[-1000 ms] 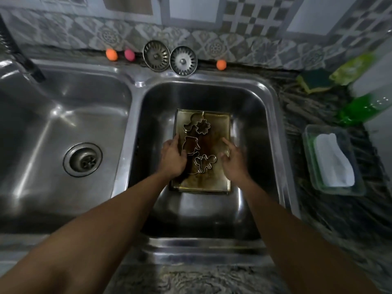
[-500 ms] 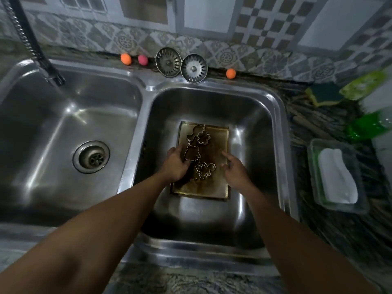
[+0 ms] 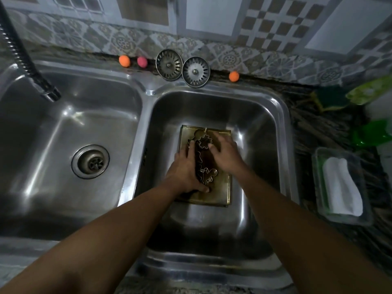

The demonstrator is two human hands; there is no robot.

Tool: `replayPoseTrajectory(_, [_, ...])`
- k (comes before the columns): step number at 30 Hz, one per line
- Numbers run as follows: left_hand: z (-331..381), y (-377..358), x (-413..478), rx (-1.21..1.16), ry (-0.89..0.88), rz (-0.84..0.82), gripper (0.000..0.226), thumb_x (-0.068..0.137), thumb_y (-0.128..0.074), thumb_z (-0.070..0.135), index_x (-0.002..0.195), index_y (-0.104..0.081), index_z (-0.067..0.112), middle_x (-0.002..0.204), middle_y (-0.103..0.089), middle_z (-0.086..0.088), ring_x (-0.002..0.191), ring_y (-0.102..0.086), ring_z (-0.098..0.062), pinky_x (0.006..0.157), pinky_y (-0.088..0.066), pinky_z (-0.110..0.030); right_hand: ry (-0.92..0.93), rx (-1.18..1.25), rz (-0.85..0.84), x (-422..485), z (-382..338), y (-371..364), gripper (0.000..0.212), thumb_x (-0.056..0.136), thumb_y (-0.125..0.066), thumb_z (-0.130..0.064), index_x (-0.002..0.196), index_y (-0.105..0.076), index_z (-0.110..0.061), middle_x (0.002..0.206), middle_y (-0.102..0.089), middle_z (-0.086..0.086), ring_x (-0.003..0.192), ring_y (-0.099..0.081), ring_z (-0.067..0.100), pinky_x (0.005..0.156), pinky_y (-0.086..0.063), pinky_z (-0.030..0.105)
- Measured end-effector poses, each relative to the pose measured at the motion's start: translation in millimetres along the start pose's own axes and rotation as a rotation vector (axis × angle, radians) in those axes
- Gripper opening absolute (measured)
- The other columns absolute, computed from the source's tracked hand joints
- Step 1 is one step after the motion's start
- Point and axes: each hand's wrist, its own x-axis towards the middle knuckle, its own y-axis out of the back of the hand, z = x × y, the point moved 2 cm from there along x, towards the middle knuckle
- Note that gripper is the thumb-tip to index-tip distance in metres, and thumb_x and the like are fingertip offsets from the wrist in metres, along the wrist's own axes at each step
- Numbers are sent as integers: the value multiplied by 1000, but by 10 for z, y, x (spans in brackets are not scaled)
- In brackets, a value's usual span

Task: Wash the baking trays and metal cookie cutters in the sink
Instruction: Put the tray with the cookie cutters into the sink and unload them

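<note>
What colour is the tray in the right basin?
The tray is brassy gold with dark staining; head view.
</note>
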Motion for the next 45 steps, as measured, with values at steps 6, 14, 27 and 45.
replayPoseTrajectory(6, [19, 46, 218, -59, 27, -54, 171, 35, -99, 44, 149, 27, 28, 162, 14, -7, 148, -5, -35, 113, -33, -52, 168, -259, -143, 466, -189, -42, 51, 101, -38, -40, 151, -24, -38, 159, -20, -6, 142, -20, 30, 114, -24, 46])
replayPoseTrajectory(14, [-17, 33, 339, -131, 8, -59, 168, 39, -99, 35, 151, 26, 19, 160, -13, -15, 145, -17, -35, 117, -28, -43, 211, -392, -190, 558, -127, -82, 49, 99, -34, -44, 148, -29, -40, 149, -31, -7, 130, -32, 32, 103, -36, 53])
replayPoseTrajectory(27, [66, 30, 413, 11, 24, -149, 150, 47, -96, 37, 156, 7, 24, 158, -13, -6, 142, -18, -39, 109, -38, -51, -148, -64, -262, 60, -30, -60, 53, 97, -41, -52, 147, -25, -41, 152, -14, 0, 129, -42, 33, 73, -59, 42])
replayPoseTrajectory(45, [-89, -14, 440, -250, -100, -17, 153, 30, -97, 48, 157, -16, 20, 152, -27, -3, 139, -30, -26, 116, -32, -44, -175, 318, -134, -103, -17, -206, 46, 95, -53, -47, 139, -44, -39, 135, -25, -1, 123, -43, 18, 98, -50, 43])
